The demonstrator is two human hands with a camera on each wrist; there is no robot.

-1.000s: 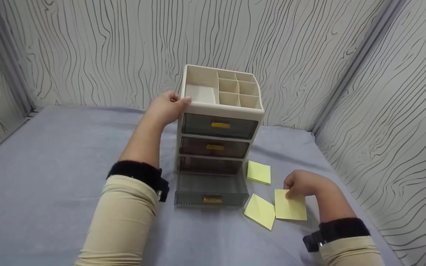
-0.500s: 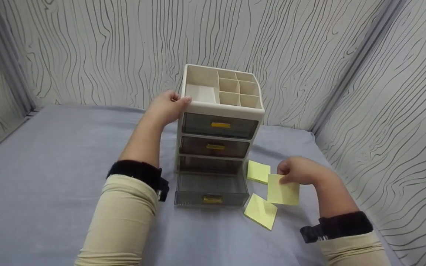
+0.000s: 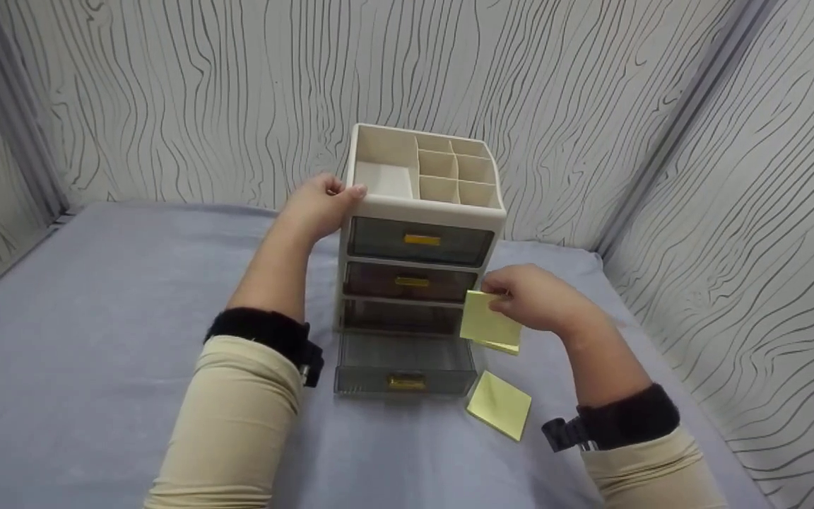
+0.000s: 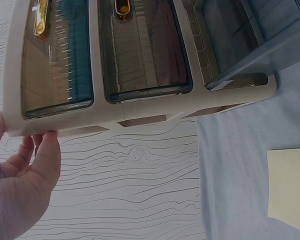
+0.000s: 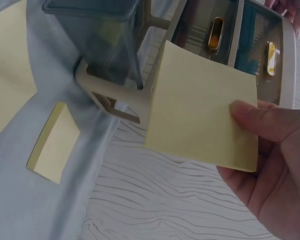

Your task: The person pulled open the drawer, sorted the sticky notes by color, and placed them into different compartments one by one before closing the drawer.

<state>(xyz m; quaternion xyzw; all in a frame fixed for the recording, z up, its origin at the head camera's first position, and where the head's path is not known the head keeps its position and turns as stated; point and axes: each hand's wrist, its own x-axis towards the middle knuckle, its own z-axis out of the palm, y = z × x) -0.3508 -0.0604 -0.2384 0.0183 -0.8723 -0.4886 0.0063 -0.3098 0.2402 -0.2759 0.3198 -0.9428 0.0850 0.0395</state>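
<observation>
My right hand (image 3: 538,297) pinches a yellow sticky note pad (image 5: 202,107), thumb on its face, raised beside the drawer organizer. In the head view it overlaps a second sticky note pad (image 3: 502,347) lying on the cloth. A third sticky note pad (image 3: 500,405) lies near the front. The cream organizer (image 3: 421,206) has smoky see-through drawers with gold handles; its bottom drawer (image 3: 403,367) is pulled out and nothing shows inside. My left hand (image 3: 321,203) grips the organizer's upper left corner, thumb at the top rim and fingers along its side (image 4: 27,165).
A compartment tray (image 3: 437,166) forms the organizer's top. Grey-blue cloth (image 3: 131,339) covers the table. White panels with a wood-grain pattern (image 3: 237,92) stand behind and at both sides.
My right hand has lifted its sticky note pad off the cloth and carried it up and left, toward the organizer. The left hand, the organizer and the other pads have stayed put.
</observation>
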